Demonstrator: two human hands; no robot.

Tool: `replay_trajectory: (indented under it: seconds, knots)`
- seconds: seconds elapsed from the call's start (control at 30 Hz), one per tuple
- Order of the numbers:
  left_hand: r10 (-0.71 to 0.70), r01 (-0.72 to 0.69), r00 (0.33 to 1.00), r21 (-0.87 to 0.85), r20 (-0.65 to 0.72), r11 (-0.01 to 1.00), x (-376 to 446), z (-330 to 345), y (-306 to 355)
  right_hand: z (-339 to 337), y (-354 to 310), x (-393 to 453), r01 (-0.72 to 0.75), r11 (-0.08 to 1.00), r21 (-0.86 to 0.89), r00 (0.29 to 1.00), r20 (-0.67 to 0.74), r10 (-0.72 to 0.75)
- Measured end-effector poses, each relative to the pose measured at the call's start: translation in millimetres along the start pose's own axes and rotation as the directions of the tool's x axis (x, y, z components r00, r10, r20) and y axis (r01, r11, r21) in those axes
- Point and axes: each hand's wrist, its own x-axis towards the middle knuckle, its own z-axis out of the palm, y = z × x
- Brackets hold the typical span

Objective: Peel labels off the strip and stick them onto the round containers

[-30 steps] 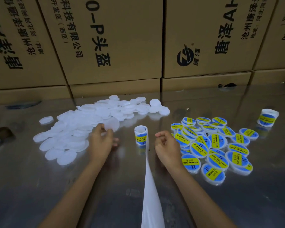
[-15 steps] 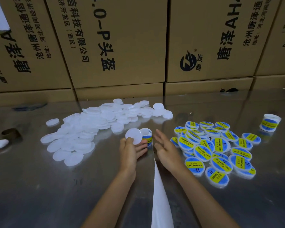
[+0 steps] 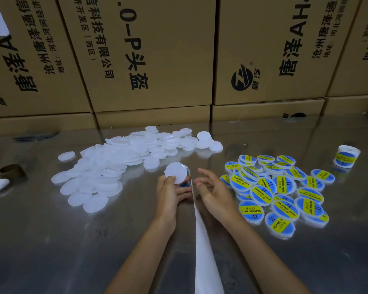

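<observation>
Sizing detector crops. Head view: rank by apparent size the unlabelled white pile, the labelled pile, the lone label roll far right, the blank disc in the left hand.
1. unlabelled white pile
2. labelled pile, somewhat smaller
3-4. label roll and blank disc held in the left hand: look alike, and the disc is nearer, so unranked.

Bare steel table [image 3: 51, 240] open near-side of both hands; white container pile [image 3: 115, 166] blocks far-left of left hand [image 3: 172, 193], labelled pile [image 3: 280, 192] crowds right of right hand [image 3: 214, 193], backing strip [image 3: 204, 251] between forearms.
</observation>
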Motion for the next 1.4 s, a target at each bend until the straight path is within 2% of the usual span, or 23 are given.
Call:
replay_trajectory:
  seconds: [0.23, 0.5, 0.67, 0.9, 1.0, 1.23, 1.4]
  knots:
    - [-0.038, 0.041, 0.998, 0.046, -0.048, 0.998, 1.4, 0.9, -3.0, 1.2, 3.8, -0.2, -0.012, 0.999, -0.034, 1.000, -0.005, 0.012]
    - [-0.045, 0.047, 0.998, 0.055, -0.033, 0.997, 3.8, -1.3, -2.4, 4.4, 10.1, 4.2, -0.025, 0.972, -0.234, 0.982, -0.185, -0.019]
    - [-0.051, 0.053, 0.998, 0.056, -0.047, 0.997, 4.6, -1.7, -2.5, 2.5, 9.8, 2.9, -0.036, 0.958, -0.286, 0.983, -0.185, -0.019]
    - [-0.069, 0.071, 0.997, 0.048, -0.033, 0.996, 4.5, -1.3, -1.4, 3.0, 7.4, 1.9, -0.041, 0.977, -0.209, 0.986, -0.168, 0.005]
    - [-0.067, 0.068, 0.997, 0.051, -0.032, 0.996, 5.1, -1.5, -1.4, 2.2, 6.7, 1.2, -0.037, 0.967, -0.252, 0.986, -0.167, -0.005]
    - [0.019, -0.020, 1.000, 0.056, 0.017, 0.998, 5.5, -2.4, -1.1, 2.2, 5.2, -0.6, -0.028, 0.968, -0.250, 0.984, -0.178, -0.017]
    - [0.125, -0.157, 0.980, 0.214, 0.157, 0.964, 1.7, -2.1, -1.1, 0.5, 2.6, -3.7, 0.058, 0.944, -0.326, 0.982, -0.154, -0.113]
